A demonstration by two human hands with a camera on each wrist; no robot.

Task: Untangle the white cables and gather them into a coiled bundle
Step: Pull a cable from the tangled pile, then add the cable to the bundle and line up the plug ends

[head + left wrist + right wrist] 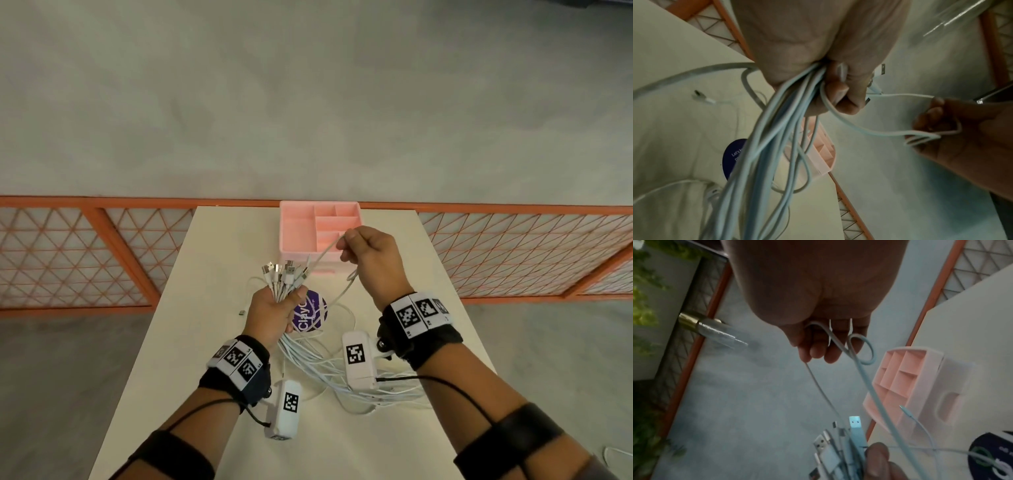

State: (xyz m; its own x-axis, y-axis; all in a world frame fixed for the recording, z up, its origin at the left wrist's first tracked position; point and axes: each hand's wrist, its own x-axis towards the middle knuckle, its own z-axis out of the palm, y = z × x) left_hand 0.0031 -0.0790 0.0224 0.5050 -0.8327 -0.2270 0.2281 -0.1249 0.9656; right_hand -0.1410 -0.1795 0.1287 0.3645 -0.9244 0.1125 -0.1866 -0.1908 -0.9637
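Observation:
My left hand (274,311) grips a bundle of white cables (282,277) above the table, their USB plugs fanned out upward. From the fist (838,91) the cable strands (764,154) hang down and trail in loops over the table (342,387). My right hand (368,250), raised to the right in front of the pink box, pinches one white cable (325,255) that runs back to the bundle. In the right wrist view this cable (859,350) loops through the curled fingers (818,352). The plugs (838,451) show at the bottom there.
A pink compartment organiser (298,222) stands at the far edge of the white table (191,325). A round purple sticker or disc (310,313) lies under the cables. One loose plug (242,312) lies left of my left hand. An orange mesh fence (85,253) runs behind.

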